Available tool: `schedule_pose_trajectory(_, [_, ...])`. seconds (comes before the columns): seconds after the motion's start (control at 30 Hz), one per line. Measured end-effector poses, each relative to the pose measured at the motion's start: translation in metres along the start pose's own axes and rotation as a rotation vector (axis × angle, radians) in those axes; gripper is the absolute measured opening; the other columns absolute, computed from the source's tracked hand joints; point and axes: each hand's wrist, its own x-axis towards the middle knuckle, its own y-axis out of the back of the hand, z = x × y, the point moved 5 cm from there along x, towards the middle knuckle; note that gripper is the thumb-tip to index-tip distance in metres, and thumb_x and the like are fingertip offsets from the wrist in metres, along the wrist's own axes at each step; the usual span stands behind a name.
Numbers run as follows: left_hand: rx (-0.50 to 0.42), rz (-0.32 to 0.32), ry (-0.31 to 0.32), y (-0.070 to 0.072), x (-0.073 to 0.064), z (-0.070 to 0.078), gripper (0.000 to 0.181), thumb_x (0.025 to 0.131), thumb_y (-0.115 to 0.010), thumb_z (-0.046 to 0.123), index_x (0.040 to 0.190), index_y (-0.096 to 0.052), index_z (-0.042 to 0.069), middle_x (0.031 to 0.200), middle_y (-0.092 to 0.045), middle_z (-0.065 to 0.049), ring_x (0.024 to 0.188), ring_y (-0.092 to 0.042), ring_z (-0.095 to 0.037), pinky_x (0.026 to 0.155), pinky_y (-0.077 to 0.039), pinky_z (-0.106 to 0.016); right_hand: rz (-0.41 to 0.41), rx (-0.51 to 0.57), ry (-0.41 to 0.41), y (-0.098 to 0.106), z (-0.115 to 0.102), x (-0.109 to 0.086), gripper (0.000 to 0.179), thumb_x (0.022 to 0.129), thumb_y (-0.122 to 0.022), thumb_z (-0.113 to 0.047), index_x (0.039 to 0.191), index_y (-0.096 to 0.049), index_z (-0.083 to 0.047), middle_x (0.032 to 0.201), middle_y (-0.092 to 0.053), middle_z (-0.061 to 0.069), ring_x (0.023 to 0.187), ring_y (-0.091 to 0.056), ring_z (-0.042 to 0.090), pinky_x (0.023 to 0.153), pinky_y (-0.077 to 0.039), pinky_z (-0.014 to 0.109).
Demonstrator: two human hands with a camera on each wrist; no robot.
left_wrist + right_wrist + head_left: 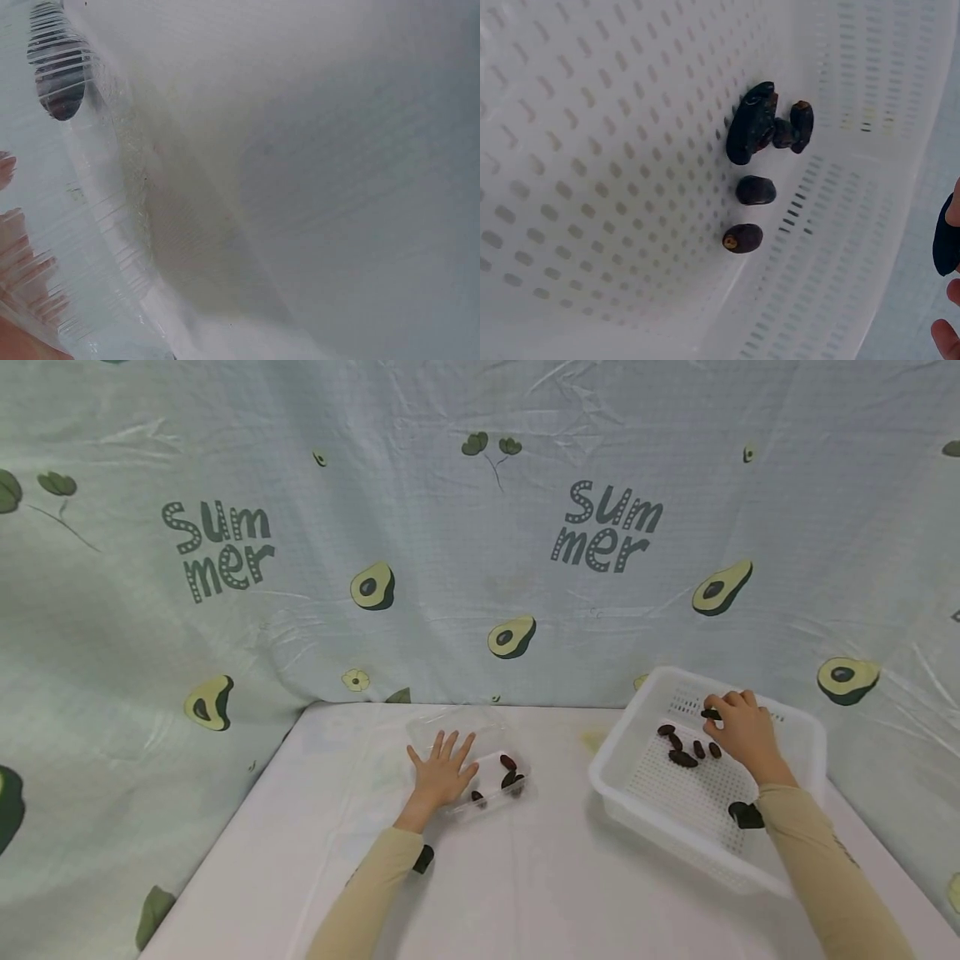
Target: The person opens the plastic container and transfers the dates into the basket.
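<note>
Over a clear plastic box [461, 812] with its lid folded back, my left hand [441, 775] lies palm down, fingers spread and straight. Several dark dates [508, 762] sit inside that box to the right of the hand. One date [60, 82] shows through the ribbed clear wall in the left wrist view. My right hand [744, 731] is above the far side of a white plastic basket [637, 814], pinching a dark date [946, 236] between thumb and fingers. Below it, several loose dates [756, 190] lie on the basket floor, some touching each other.
The basket's perforated walls rise around the right hand at the table's right side. A pale cloth covers the table [517, 885]. Directly behind the table hangs a curtain [435, 527] printed with avocados. Black wrist straps [746, 815] show under the sleeves.
</note>
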Motion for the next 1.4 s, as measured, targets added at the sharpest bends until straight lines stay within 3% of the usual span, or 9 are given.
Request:
schedule_pose_trajectory(0.27, [-0.013, 0.006, -0.001, 0.001, -0.003, -0.002, 0.054, 0.094, -0.034, 0.045, 0.143, -0.022, 0.026, 0.147, -0.025, -0.006, 0.138, -0.013, -0.03, 0.097, -0.003, -0.071, -0.037, -0.012, 0.045, -0.012, -0.006, -0.003, 0.018, 0.072, -0.061, -0.004, 0.09, -0.06, -0.004, 0.084, -0.055, 0.02, 0.082, -0.046, 0.038, 0.052, -0.038, 0.049])
schedule_pose_trajectory(0.67, [-0.009, 0.007, -0.003, 0.003, -0.005, -0.003, 0.054, 0.094, -0.032, 0.047, 0.143, -0.022, 0.026, 0.148, -0.024, -0.006, 0.138, -0.013, -0.03, 0.097, -0.003, -0.071, -0.059, -0.032, 0.033, -0.015, -0.011, -0.004, 0.017, 0.074, -0.063, -0.004, 0.091, -0.06, -0.005, 0.084, -0.056, 0.017, 0.084, -0.046, 0.036, 0.056, -0.038, 0.049])
schedule_pose_trajectory(1.03, [-0.014, 0.0, -0.003, 0.002, -0.003, -0.003, 0.054, 0.094, -0.034, 0.045, 0.143, -0.021, 0.026, 0.148, -0.024, -0.007, 0.138, -0.012, -0.03, 0.097, -0.003, -0.071, -0.016, -0.041, 0.07, -0.012, -0.011, -0.001, 0.018, 0.072, -0.064, -0.002, 0.089, -0.061, -0.005, 0.083, -0.058, 0.018, 0.081, -0.048, 0.036, 0.051, -0.037, 0.046])
schedule_pose_trajectory(1.4, [-0.007, 0.0, -0.014, 0.001, -0.002, 0.0, 0.055, 0.094, -0.033, 0.046, 0.143, -0.02, 0.027, 0.148, -0.023, -0.006, 0.139, -0.012, -0.03, 0.097, -0.003, -0.071, 0.063, -0.04, 0.184, 0.004, -0.026, 0.006, 0.021, 0.068, -0.068, 0.0, 0.087, -0.061, -0.005, 0.081, -0.058, 0.016, 0.078, -0.049, 0.034, 0.05, -0.038, 0.044])
